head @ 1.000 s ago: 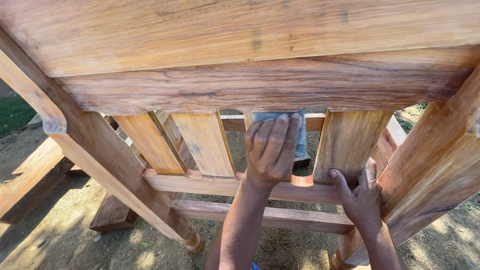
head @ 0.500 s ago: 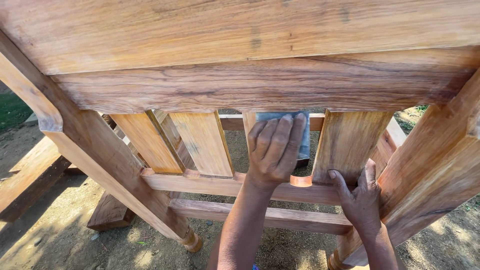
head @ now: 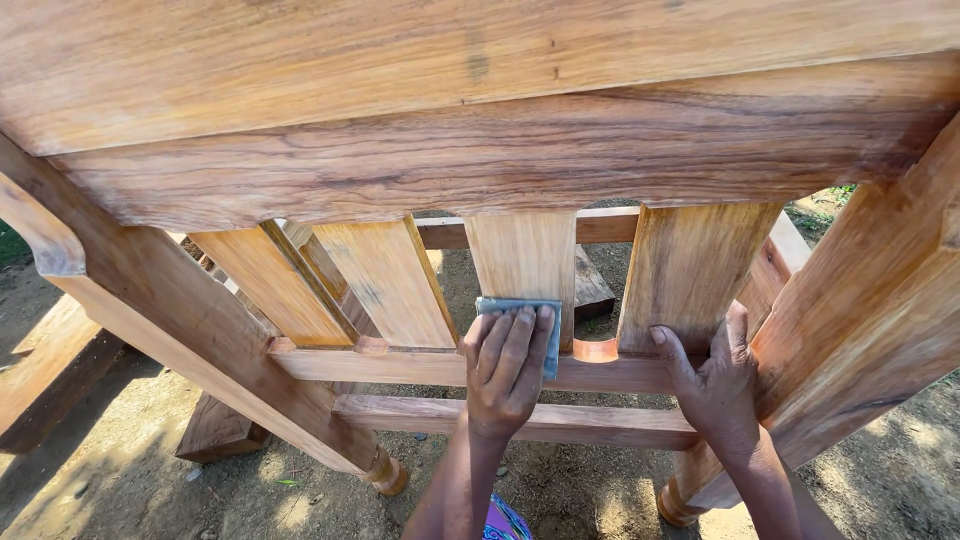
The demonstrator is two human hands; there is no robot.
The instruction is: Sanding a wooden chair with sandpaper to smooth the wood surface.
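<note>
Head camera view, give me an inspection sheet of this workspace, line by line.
Surface: bare dirt ground with patches of sun and shade.
Job's things: unfinished wooden furniture frame with upright slats; a grey sanding sheet lies flat against the middle slat, just above the lower rail.
Clutter: loose wood pieces on the ground at left; a small block under the frame.
Hands: left hand presses the sanding sheet to the slat; right hand is braced on the frame beside the right slat.
Cables: nothing seen.
Surroundings: outdoors; a strip of grass at far left and upper right.
</note>
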